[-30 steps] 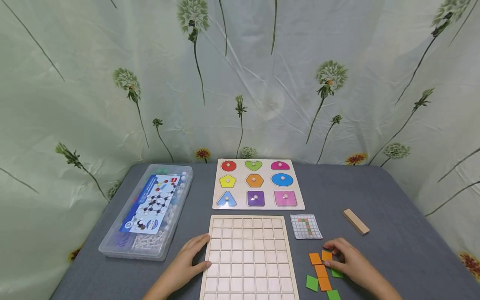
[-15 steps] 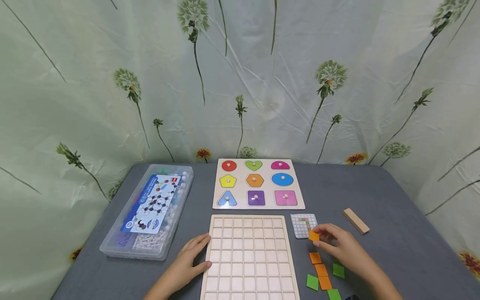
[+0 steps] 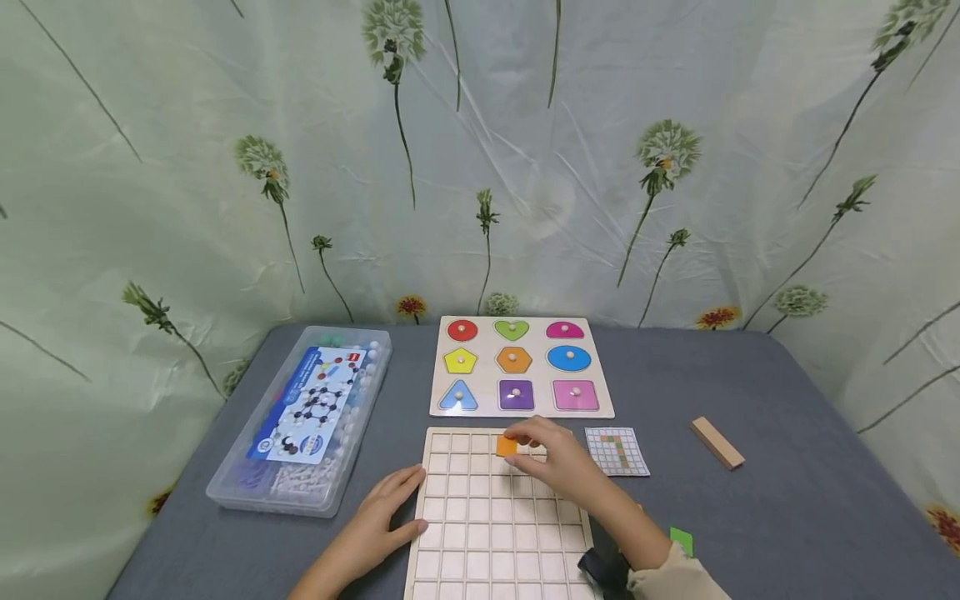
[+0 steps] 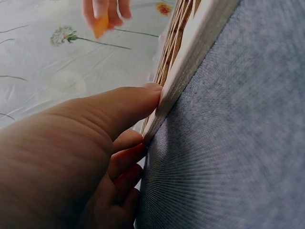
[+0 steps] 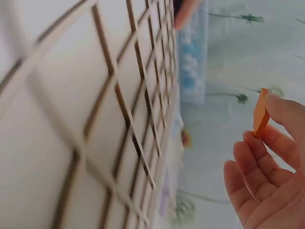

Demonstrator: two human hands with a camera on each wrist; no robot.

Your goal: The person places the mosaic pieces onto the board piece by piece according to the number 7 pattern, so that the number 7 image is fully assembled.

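Note:
Over the top row of the wooden grid board (image 3: 468,533), my right hand (image 3: 558,462) pinches an orange square tile (image 3: 506,446) between thumb and fingers. The right wrist view shows that tile (image 5: 260,113) held above the board (image 5: 62,119) in my right hand (image 5: 267,176). My left hand (image 3: 371,525) rests at the board's left edge, thumb and fingertips touching it. In the left wrist view, my left hand (image 4: 90,143) has its thumb against the board's side (image 4: 190,57), its fingers relaxed.
A printed pattern card (image 3: 617,452) lies right of the board, a wooden block (image 3: 717,442) farther right. A green tile (image 3: 682,540) shows beside my right forearm, which hides most other tiles. Behind is a shape puzzle (image 3: 482,375); a clear plastic case (image 3: 345,467) lies at left.
My right hand has picked up an orange tile from the group at right and carried it left, past the card, to above the board. My left hand stays at the board's edge.

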